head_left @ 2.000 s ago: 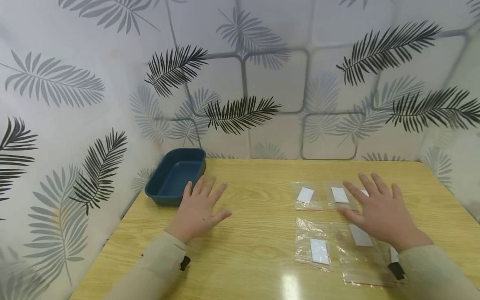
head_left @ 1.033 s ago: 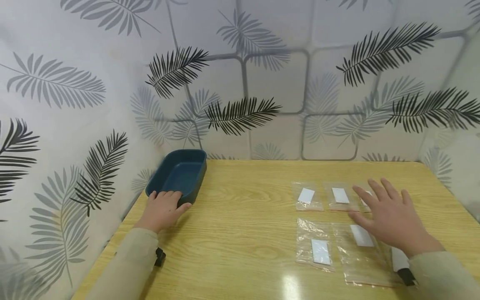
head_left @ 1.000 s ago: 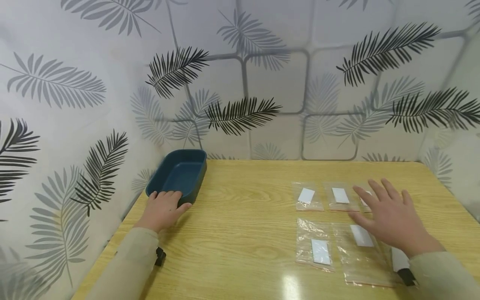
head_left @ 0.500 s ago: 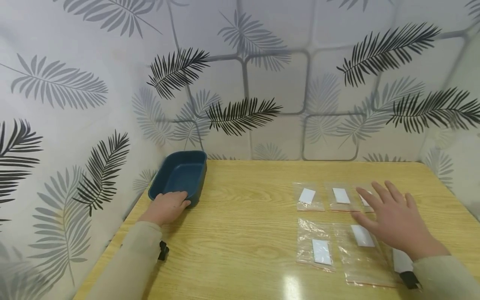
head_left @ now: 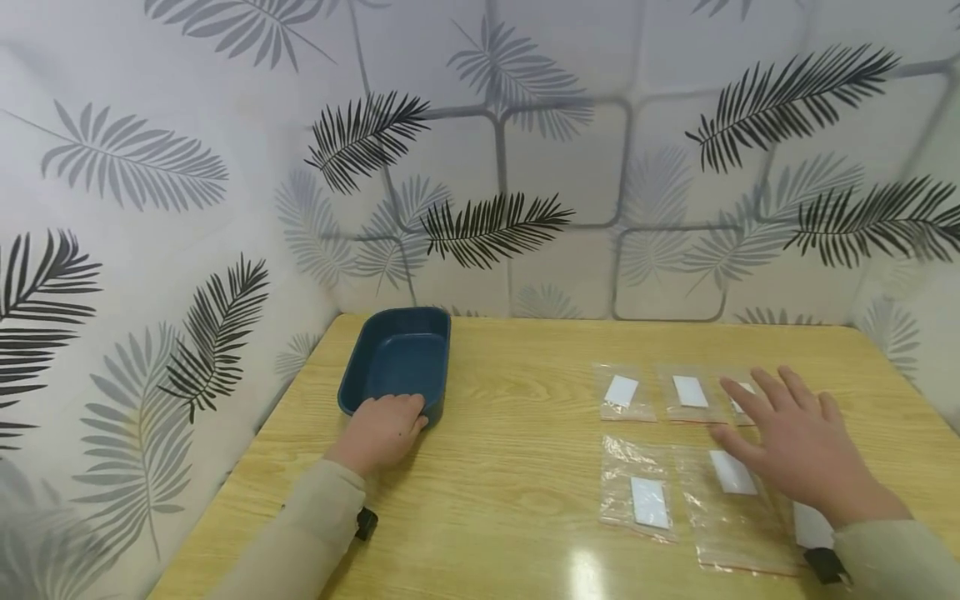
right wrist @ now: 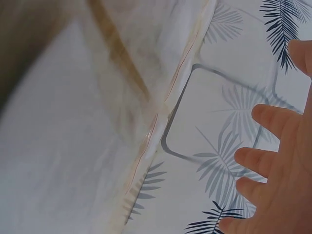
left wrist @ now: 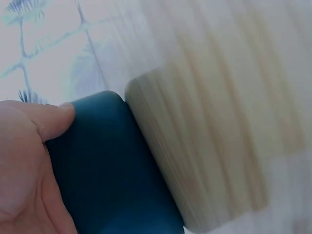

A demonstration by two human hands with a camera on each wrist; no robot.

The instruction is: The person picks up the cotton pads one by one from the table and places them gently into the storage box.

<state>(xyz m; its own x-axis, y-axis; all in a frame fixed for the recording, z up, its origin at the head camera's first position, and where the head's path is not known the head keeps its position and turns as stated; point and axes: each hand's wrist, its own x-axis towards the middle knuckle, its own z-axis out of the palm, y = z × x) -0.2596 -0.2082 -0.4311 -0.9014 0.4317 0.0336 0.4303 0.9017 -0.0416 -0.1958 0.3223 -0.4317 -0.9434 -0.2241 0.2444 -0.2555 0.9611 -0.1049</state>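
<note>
My left hand point(head_left: 381, 435) grips the near rim of a dark blue plastic bin point(head_left: 405, 367), fingers over the edge, with the inside of the bin bare. In the left wrist view the thumb of that hand point(left wrist: 24, 156) lies against the bin's smooth outer wall point(left wrist: 107, 165). My right hand point(head_left: 806, 450) hovers with fingers spread over clear zip bags on the right and holds nothing. Each bag has a white card in it, such as the near left one point(head_left: 649, 502). This hand covers parts of the bags under it. The right wrist view shows its fingers point(right wrist: 273, 119) apart.
The bags lie in two rows on a wood-grain table point(head_left: 517, 467), smaller ones like the far left bag point(head_left: 622, 392) behind larger ones like the near middle bag point(head_left: 731, 472). A leaf-patterned wall point(head_left: 555, 275) stands behind the table and along its left side.
My left hand has come from beside the bin to its near rim and taken hold. The bin has shifted to the right. My right hand has drifted slightly right, still spread.
</note>
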